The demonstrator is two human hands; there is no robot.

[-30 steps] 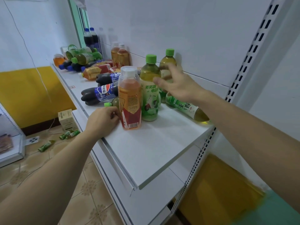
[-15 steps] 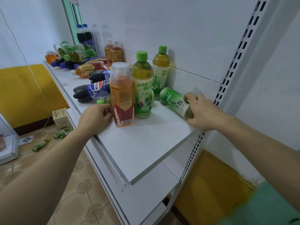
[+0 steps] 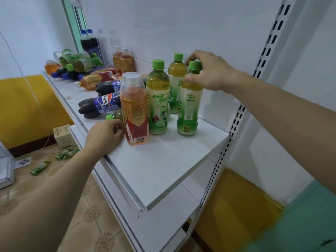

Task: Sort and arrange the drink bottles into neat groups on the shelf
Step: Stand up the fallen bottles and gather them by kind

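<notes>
Right hand gripping upright green-tea bottle

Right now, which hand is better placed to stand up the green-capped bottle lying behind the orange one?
Left. The left hand already rests beside the lying bottle, by its cap. The right hand is busy gripping an upright green tea bottle by the neck.

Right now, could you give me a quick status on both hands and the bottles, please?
Right hand grips upright green tea bottle at its neck. Left hand rests beside red-label tea bottle. Lying cola bottles crowd the shelf behind.
</notes>
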